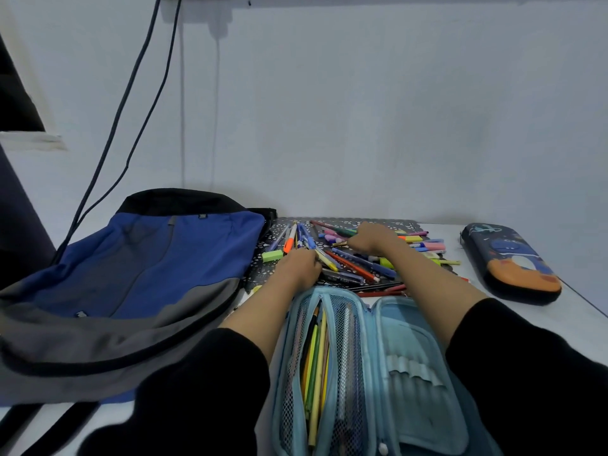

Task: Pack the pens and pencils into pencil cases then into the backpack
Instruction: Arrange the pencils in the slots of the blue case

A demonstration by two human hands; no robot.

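A light blue pencil case (408, 373) lies open in front of me, with several pencils in its left mesh pocket. Beyond it a pile of pens, pencils and markers (358, 264) is spread on a black patterned mat. My left hand (301, 266) is curled at the pile's left side and grips a few pens there. My right hand (371, 240) reaches over the middle of the pile, fingers curled around a pencil. A blue and grey backpack (138, 274) lies flat at the left. A dark blue pencil case (511, 263) with an orange print sits zipped at the right.
A green eraser (272, 256) lies at the mat's left edge beside the backpack. Dark cables (131, 126) hang down the white wall to the backpack's left. The table's right edge (589, 304) runs close behind the dark case.
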